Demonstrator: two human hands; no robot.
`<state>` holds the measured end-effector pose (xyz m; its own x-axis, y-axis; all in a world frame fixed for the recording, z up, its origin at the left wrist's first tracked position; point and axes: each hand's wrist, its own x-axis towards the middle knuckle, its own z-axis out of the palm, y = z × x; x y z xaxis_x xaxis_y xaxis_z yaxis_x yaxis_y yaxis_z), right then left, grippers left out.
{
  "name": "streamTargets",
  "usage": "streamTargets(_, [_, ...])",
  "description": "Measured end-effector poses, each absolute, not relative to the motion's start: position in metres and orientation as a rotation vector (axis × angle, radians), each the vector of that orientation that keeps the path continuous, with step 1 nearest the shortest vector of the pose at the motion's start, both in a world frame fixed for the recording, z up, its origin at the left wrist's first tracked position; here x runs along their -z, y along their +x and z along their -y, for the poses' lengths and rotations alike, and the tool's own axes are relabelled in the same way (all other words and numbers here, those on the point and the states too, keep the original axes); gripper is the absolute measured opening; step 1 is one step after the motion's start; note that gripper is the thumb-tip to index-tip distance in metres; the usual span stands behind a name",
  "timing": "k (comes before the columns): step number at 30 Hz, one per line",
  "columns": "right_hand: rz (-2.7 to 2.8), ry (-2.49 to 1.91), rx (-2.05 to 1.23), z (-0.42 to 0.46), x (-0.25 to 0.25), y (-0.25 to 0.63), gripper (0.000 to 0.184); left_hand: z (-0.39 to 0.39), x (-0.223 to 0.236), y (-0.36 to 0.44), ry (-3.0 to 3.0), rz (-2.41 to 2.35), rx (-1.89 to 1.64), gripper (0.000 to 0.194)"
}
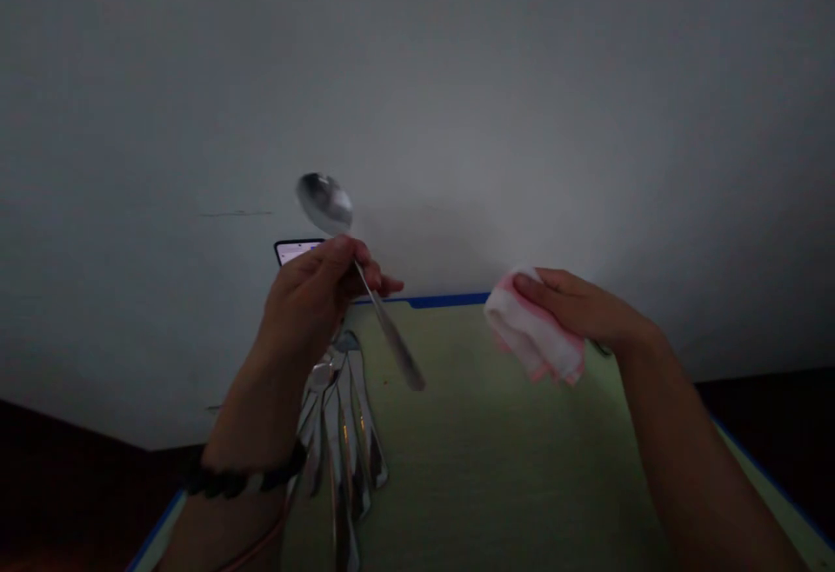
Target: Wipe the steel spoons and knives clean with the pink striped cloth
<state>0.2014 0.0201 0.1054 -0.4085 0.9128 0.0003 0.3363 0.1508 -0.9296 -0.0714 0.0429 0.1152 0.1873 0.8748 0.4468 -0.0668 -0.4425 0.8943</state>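
Two bare hands are up over the pale green, blue-edged table [483, 459], which butts against a plain grey wall [496, 76]. The left hand [313, 289], out toward the table's far left corner, has thumb & forefinger pinched on the neck of a shiny, long-handled metal spoon [384, 320]; the other fingers are loosely spread. Spoon's in the air, bowl up & left against the wall, handle slanting down to the right over the tabletop, a bit blurred. The right hand [580, 307], nr the far right corner, has its thumb clamped over a soft, bunched pink-&-white cloth [531, 333], fingers mostly hidden behind, cloth well apart from the spoon. A fanned heap of shiny silver metal cutlery [350, 442] lies along the left edge, handles toward the near edge (can't sort every piece, b/c the forearm's in the way). Behind the left hand, a dark-rimmed phone w/ a lit screen [292, 250] shows just past the far left corner. Dark beaded bracelet [244, 478] on the left wrist. Dim light in here.
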Motion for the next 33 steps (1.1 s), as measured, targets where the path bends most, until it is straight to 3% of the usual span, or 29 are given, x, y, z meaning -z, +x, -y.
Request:
streamTargets(3, [1.606,-1.027,-1.202,-0.031,-0.102,0.192,0.043,-0.038,-0.117,-0.068,1.920,-0.939,-0.862,0.026])
streamTargets(6, [1.360,-0.842,-1.171,-0.043,-0.099,0.178,0.046,-0.031,-0.121,-0.056,2.108,-1.056,-0.655,0.030])
streamTargets(17, [0.683,-0.626,-1.416,-0.057,-0.088,0.172,0.033,-0.028,-0.131,-0.055,2.395,-1.221,-0.640,0.033])
streamTargets(24, [0.523,-0.514,-1.631,-0.052,-0.084,0.158,0.033,-0.027,-0.132,-0.053,2.435,-1.237,-0.620,0.033])
streamTargets(33, [0.395,-0.613,-1.690,-0.053,-0.078,0.151,0.018,-0.033,-0.125,-0.053,2.413,-1.279,-0.564,0.035])
